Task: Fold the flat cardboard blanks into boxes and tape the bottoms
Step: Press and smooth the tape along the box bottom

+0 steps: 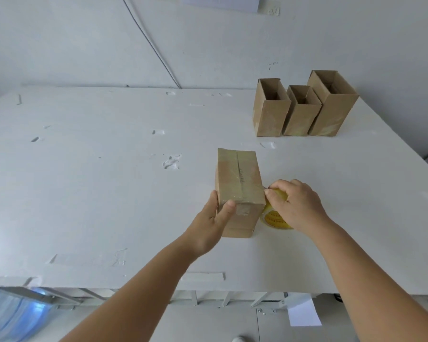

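A brown cardboard box (237, 178) stands upside down in the middle of the white table (109, 193), clear tape running along its upturned bottom seam and over the near edge. My left hand (214, 220) grips the box's near left corner, thumb pressing on the tape end. My right hand (295, 203) holds a yellow tape roll (273, 219) right beside the box's near right side, fingers curled over the roll. Much of the roll is hidden under that hand.
Three finished open-topped cardboard boxes (304, 107) stand in a row at the back right of the table. Scraps of old tape and scuffs dot the tabletop. The table's front edge (208, 290) lies close below my forearms, with a metal frame beneath.
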Demonstrator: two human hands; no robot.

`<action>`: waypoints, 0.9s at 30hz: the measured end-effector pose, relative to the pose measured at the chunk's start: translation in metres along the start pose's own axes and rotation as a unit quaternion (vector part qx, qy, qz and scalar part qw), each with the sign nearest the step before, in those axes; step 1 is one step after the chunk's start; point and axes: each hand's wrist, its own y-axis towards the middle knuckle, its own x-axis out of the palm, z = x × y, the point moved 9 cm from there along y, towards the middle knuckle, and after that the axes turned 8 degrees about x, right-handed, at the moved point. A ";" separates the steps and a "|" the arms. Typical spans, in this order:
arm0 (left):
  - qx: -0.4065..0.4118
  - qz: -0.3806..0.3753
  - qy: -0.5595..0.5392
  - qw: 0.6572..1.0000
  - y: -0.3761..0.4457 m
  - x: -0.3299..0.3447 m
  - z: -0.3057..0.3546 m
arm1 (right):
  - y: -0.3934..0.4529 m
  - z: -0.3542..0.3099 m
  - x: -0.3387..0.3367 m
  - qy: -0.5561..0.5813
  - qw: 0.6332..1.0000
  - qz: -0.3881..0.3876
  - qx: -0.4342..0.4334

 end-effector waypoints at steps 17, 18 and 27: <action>0.156 -0.266 0.589 0.747 0.095 0.053 0.022 | 0.001 0.016 0.005 0.160 0.985 -0.059 -0.006; 0.160 -0.257 0.587 0.751 0.095 0.051 0.023 | 0.000 0.027 0.005 0.225 0.972 -0.065 0.026; 0.125 -0.144 0.569 0.800 0.100 0.029 0.027 | 0.011 0.049 0.025 0.557 0.813 -0.082 0.149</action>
